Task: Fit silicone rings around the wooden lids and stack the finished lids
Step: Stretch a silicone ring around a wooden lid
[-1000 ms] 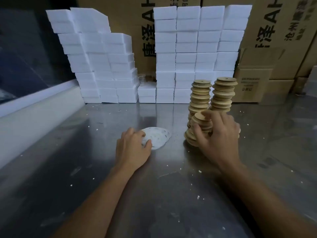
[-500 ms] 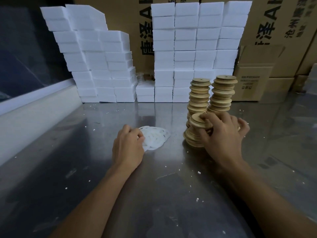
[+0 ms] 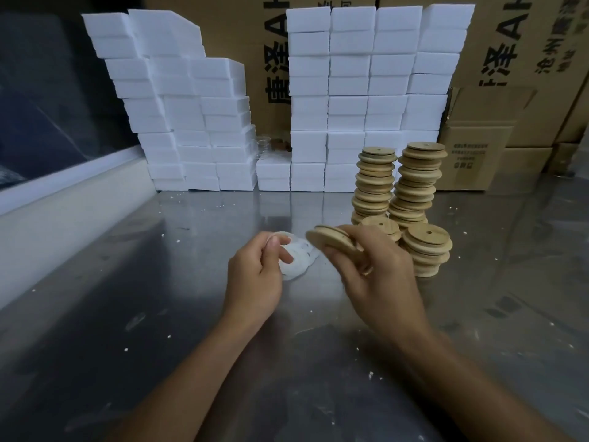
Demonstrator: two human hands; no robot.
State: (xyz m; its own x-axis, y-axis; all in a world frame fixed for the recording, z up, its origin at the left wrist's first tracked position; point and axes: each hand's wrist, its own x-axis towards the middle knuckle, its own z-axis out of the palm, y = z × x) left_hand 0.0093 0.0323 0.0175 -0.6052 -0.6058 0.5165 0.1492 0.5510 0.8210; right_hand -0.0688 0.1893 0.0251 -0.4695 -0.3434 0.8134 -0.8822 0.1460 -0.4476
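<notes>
Wooden lids, round, pale and grooved at the rim, stand in two tall stacks [image 3: 398, 183] and two short ones [image 3: 425, 250] on a scuffed steel surface [image 3: 159, 314] before white foam blocks [image 3: 366, 90], likely staged within reach. Right hand [image 3: 376, 275] grips one lid [image 3: 333, 242] tilted on edge, seemingly to present its groove. Left hand [image 3: 255, 275] pinches a translucent silicone ring [image 3: 283, 242] off the small heap [image 3: 299, 260] beside it.

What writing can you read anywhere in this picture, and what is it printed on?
"唐泽A": large black print on the big carton behind the white foam blocks.
"泽A": same print, cut off, on the right-hand carton.
Smaller column of characters beside it: too blurred to read.
Label on the small brown box: too small to read.
</notes>
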